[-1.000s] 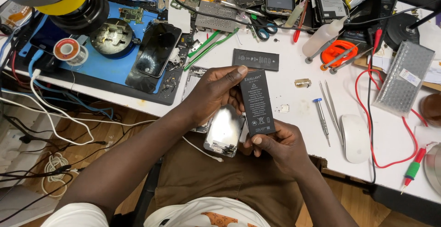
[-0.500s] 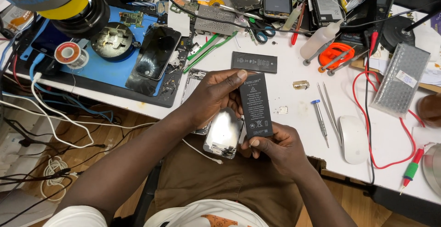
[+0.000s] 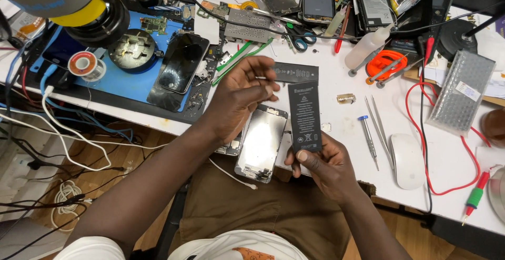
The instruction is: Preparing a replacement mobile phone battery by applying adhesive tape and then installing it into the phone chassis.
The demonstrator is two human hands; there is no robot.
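My right hand [image 3: 322, 166] grips the lower end of a flat black phone battery [image 3: 304, 114], holding it upright over the table edge. My left hand [image 3: 239, 98] hovers just left of the battery's top, fingers curled, not touching it. Under both hands an opened silver phone housing [image 3: 261, 143] lies at the edge of the white table [image 3: 347, 134]. A second black battery [image 3: 297, 72] lies flat on the table just beyond my left fingers.
Tweezers [image 3: 377, 126] and a small blue-capped screwdriver [image 3: 367, 135] lie right of the battery, beside a white mouse [image 3: 408, 160]. A dark phone [image 3: 181, 63] rests on a blue mat [image 3: 131, 81]. Red cable [image 3: 421, 134], squeeze bottle [image 3: 365, 47], scissors [image 3: 300, 40], phone parts crowd the back.
My left hand has come off the battery's top and drawn back to the left. The right hand alone keeps the battery, now a little higher and straighter.
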